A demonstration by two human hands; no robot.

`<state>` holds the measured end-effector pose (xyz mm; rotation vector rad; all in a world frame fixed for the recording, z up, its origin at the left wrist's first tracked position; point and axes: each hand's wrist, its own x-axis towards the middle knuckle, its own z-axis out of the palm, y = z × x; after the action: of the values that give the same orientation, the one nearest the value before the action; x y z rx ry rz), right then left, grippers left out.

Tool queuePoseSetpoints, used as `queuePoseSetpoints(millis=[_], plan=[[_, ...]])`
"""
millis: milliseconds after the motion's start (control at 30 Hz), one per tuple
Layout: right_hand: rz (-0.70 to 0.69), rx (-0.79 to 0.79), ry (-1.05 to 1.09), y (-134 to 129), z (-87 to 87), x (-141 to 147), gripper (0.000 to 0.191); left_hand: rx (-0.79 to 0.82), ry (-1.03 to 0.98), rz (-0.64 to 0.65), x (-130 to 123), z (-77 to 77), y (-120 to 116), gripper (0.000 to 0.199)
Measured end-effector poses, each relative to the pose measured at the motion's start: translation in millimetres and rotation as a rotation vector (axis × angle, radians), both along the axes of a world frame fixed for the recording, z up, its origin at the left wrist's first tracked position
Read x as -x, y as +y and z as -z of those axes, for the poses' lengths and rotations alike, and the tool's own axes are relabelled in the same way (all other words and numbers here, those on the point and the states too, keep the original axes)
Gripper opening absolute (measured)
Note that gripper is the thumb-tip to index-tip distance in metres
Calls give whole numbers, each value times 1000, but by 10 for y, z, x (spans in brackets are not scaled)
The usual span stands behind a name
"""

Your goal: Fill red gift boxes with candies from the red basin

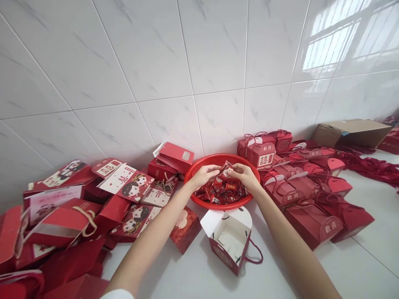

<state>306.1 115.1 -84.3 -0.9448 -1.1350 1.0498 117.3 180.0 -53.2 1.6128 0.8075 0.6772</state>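
Note:
Both my hands are over a red plastic basin [190, 198] full of small red wrapped candies [220, 192]. Between them is one red candy packet [226, 169] with a pale printed picture, raised above the pile. My right hand [245, 176] pinches its right side, thumb across the front. The fingers of my left hand [204, 175] are closed at its left edge; part of that grip is hidden. Just in front of the basin stands an open red gift box [226, 255], its white inside showing, flaps raised and a dark red cord handle at its right.
Left of the basin lies a loose heap of red printed boxes [137, 182]. To the right stand rows of closed red handled boxes [311, 224]. Farther right are an open cardboard carton [327, 135] and dark red cords or ribbon [370, 168]. A tiled wall [218, 62] rises behind.

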Motion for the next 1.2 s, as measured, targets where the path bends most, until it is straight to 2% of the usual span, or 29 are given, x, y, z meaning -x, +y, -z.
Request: queuePoseSetpoints(millis=[133,333,567,667,800,1000,1100,1200], plan=[[-3,46,89,3,-11,-3,48,49,-21,16,16,16,-23,34],[36,57,72,41,12,-30,49,-22,15,-39,48,20,-18,30],[245,59,-71,118,122,-69,43,-101,25,-177,167,58,-71,33],[280,42,-146,120,125,-66,38,-94,27,-193,235,62,-162,34],[178,-29,-226,49,48,-20,34,-120,2,-188,283,76,-262,32],[-274,-27,-359,-69,-46,39,38,-232,-64,-139,175,79,-300,34],[-290,-24,-421,-52,-15,23,31,-360,77,-106,218,-60,-366,32],[-201,-39,-453,1,44,3,26,-508,364,-161,470,-271,-490,23]])
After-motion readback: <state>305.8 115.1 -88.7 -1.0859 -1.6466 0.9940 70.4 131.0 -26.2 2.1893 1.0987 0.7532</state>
